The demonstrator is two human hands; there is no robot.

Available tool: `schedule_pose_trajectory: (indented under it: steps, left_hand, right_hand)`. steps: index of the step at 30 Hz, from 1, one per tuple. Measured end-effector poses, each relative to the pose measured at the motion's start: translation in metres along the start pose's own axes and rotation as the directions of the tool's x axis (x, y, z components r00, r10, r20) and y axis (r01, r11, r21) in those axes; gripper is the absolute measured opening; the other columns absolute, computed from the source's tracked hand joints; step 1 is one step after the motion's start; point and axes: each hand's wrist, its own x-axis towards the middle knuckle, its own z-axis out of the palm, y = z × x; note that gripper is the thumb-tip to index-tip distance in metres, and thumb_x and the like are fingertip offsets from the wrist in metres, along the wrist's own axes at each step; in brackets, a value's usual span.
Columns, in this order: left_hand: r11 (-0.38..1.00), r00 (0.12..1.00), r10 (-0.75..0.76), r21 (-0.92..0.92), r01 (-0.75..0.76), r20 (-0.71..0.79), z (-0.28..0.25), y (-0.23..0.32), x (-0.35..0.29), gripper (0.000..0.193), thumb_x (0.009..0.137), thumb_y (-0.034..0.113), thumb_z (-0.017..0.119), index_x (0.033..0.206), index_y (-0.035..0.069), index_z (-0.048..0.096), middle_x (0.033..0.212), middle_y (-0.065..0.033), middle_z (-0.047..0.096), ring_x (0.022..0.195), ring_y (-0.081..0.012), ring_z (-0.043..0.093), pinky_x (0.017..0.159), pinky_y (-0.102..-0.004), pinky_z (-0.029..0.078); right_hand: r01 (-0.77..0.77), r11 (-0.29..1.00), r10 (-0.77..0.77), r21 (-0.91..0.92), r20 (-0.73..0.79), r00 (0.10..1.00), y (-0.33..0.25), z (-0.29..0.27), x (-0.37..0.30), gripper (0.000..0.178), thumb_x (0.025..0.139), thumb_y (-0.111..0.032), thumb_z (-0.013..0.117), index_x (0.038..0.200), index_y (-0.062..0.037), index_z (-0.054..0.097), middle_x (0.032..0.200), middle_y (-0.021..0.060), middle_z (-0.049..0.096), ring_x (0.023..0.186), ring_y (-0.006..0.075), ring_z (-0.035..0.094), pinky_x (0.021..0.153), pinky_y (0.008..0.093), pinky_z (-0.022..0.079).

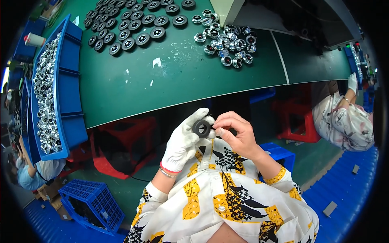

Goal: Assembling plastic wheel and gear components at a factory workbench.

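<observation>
In front of my chest, my left hand (187, 135), in a white knit glove with a red cuff edge, grips a small black tyre (201, 128). Something pale shows through the tyre's middle hole. My bare right hand (236, 133) is closed in a pinch just beside the tyre's right side. A small dark bit shows at those fingertips, too little to name. Beyond my hands, on the green table (121, 89), lie several rows of black wheels (142, 39) with silvery centres. Loose shiny chrome wheel hubs (233, 42) are heaped to the right of them.
At the left, a long blue bin (67, 93) is filled with chrome hubs (45, 97). Red stools (121, 148) stand under the table edge, and a blue crate (92, 206) sits on the floor. Other people work at the far right (344, 117) and far left (30, 174).
</observation>
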Motion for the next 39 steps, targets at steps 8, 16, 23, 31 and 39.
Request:
schedule_pose_trajectory:
  steps: [8, 16, 23, 31, 39]
  left_hand:
    - [0.994, 0.999, 0.003, -0.109, -0.007, -0.039, -0.003, -0.011, 0.003, 0.071, 0.078, 0.015, 0.075, 0.135, -0.001, 0.036, 0.119, -0.0155, 0.057, 0.094, -0.0208, 0.064, 0.072, -0.0292, 0.059]
    - [0.995, 1.000, -0.022, -0.094, 0.020, -0.020, -0.005, -0.009, 0.003, 0.076, 0.077, 0.020, 0.077, 0.136, -0.002, 0.034, 0.117, -0.0139, 0.058, 0.091, -0.0182, 0.064, 0.070, -0.0270, 0.059]
    - [0.997, 0.999, -0.018, -0.075, 0.014, -0.048, -0.002, -0.008, 0.003, 0.075, 0.076, 0.019, 0.077, 0.135, -0.002, 0.036, 0.116, -0.0137, 0.057, 0.092, -0.0172, 0.064, 0.069, -0.0253, 0.059]
    - [1.000, 0.999, 0.018, -0.021, -0.019, -0.051, -0.011, -0.011, 0.003, 0.072, 0.075, 0.014, 0.077, 0.134, -0.002, 0.038, 0.117, -0.0135, 0.056, 0.098, -0.0178, 0.062, 0.081, -0.0277, 0.056]
    - [0.999, 0.998, 0.008, 0.048, -0.005, -0.062, -0.005, -0.008, -0.001, 0.072, 0.076, 0.013, 0.076, 0.135, -0.002, 0.037, 0.118, -0.0120, 0.056, 0.100, -0.0175, 0.060, 0.082, -0.0281, 0.055]
  right_hand:
    - [0.303, 0.876, -0.328, -0.375, -0.003, 0.945, -0.006, 0.008, 0.002, 0.024, 0.069, 0.002, 0.072, 0.092, -0.0026, 0.066, 0.093, 0.0105, 0.057, 0.073, 0.0185, 0.056, 0.059, 0.0269, 0.047]
    - [0.321, 0.839, -0.350, -0.439, 0.015, 0.936, -0.008, 0.010, 0.004, 0.025, 0.067, -0.001, 0.074, 0.090, -0.0038, 0.066, 0.087, 0.0087, 0.058, 0.073, 0.0206, 0.056, 0.057, 0.0290, 0.046]
    - [0.328, 0.836, -0.356, -0.441, 0.021, 0.934, -0.006, 0.011, 0.005, 0.024, 0.066, 0.000, 0.074, 0.089, -0.0040, 0.066, 0.087, 0.0082, 0.058, 0.073, 0.0206, 0.056, 0.058, 0.0289, 0.046]
    - [0.323, 0.816, -0.339, -0.479, 0.055, 0.939, -0.006, 0.012, 0.004, 0.021, 0.070, -0.004, 0.073, 0.090, -0.0047, 0.067, 0.087, 0.0064, 0.056, 0.072, 0.0195, 0.054, 0.059, 0.0294, 0.045]
    - [0.321, 0.809, -0.315, -0.493, 0.098, 0.944, -0.005, 0.011, 0.003, 0.024, 0.067, -0.002, 0.075, 0.089, -0.0061, 0.068, 0.090, 0.0079, 0.056, 0.073, 0.0194, 0.056, 0.056, 0.0283, 0.047]
